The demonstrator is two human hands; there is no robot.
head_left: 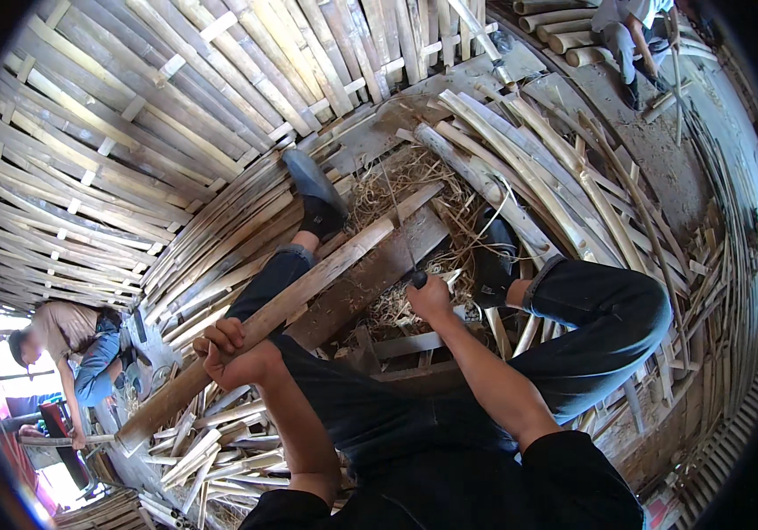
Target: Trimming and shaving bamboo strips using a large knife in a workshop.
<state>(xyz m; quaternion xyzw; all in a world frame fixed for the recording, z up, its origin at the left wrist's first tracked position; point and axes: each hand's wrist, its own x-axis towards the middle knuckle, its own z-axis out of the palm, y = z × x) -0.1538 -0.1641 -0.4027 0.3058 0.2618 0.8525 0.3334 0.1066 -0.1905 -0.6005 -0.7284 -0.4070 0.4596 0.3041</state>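
My left hand (pixel 230 348) grips a long split bamboo slat (pixel 308 287) that runs from lower left up to the right, across my left leg. My right hand (pixel 430 297) is closed on the dark handle of a knife (pixel 418 277), whose blade lies against a flat wooden plank (pixel 377 274) beside the slat. Pale bamboo shavings (pixel 414 199) lie around the plank between my two dark shoes. I sit with both legs spread, in dark trousers.
Woven bamboo panels (pixel 131 115) cover the left and top. Split bamboo strips (pixel 555 177) pile at the right, cut short pieces (pixel 202 450) at lower left. One person crouches at the left (pixel 70 344); another sits on bamboo poles at top right (pixel 630 26).
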